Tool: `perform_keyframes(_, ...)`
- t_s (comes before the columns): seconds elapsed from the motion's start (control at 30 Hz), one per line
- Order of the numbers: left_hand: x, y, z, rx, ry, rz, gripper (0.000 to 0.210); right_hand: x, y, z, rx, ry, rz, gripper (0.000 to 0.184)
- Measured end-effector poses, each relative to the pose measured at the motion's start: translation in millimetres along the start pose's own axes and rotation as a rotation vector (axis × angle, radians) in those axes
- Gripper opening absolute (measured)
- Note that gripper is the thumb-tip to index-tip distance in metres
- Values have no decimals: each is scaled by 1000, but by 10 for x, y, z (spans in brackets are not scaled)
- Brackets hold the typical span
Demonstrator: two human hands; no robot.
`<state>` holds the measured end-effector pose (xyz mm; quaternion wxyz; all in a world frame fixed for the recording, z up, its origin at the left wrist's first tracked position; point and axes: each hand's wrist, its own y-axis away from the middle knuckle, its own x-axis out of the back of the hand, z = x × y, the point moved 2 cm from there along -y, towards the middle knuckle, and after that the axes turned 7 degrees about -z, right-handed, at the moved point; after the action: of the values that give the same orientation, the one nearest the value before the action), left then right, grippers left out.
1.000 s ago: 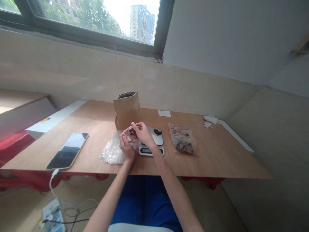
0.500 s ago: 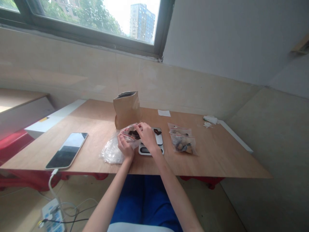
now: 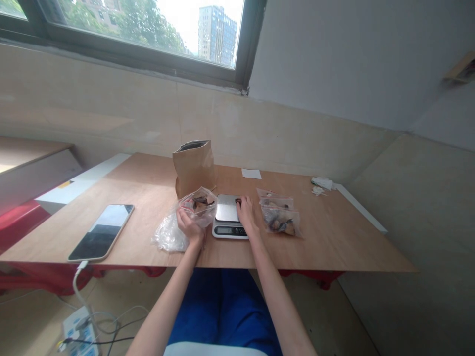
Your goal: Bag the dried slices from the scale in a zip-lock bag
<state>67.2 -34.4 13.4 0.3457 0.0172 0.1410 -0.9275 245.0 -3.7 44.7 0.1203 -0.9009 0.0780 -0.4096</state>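
My left hand [image 3: 190,226] is closed around a clear zip bag [image 3: 208,213], with dark brown dried pieces [image 3: 201,203] inside. My right hand [image 3: 246,211] reaches to the right side of the kitchen scale [image 3: 226,207], its fingers closed at a small dark brown dried piece [image 3: 238,200], mostly hidden by the fingertips. The scale has a silver plate and a dark display along its front; the hand covers part of both. Under and left of my left hand lies a heap of clear plastic bags [image 3: 169,232].
A brown paper pouch [image 3: 195,165] stands open behind the zip bag. Filled zip bags [image 3: 282,221] lie right of the scale. A phone [image 3: 102,233] with a charging cable is at left. White paper [image 3: 251,173] and crumpled tissues [image 3: 322,184] lie toward the back.
My right hand has left the mouth of the zip bag and moved right to the dried piece on the scale. The bag now shows its contents, still in my left hand.
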Motion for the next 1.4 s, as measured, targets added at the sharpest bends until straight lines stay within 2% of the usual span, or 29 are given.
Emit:
perform_keyframes(0.17,9,4,15,31,-7,32,41,63,-28,-159,25,-101,-16,22)
perform_keyframes(0.3,11,26,81,-25,-70,1,41,172,-37,-528,123,-435,3,21)
perform_keyframes(0.37,11,40,112,-41,-80,-5,41,227,-17,-718,206,-507,-27,24)
perform_keyframes(0.5,5,59,124,-48,-56,-22,43,297,43,-930,317,-361,-126,24)
perform_keyframes(0.63,-3,57,65,-38,-15,-42,45,301,92,-950,384,-198,-232,25)
perform_keyframes(0.7,-9,50,29,-28,3,-53,47,303,107,-939,403,-164,-239,25)
perform_keyframes(0.9,-6,34,10,-21,27,-32,46,304,146,-845,367,-233,-126,22)
perform_keyframes(1.03,12,44,88,-26,6,-5,45,227,184,-697,199,-300,-80,22)
perform_keyframes(1.17,-4,62,145,-89,1,-17,45,159,207,-628,53,-421,-94,18)
perform_keyframes(1.23,-25,68,156,-139,-13,-66,46,166,206,-660,73,-395,-40,14)
perform_keyframes(1.4,-65,81,240,-250,-81,-215,45,224,209,-842,275,-150,138,15)
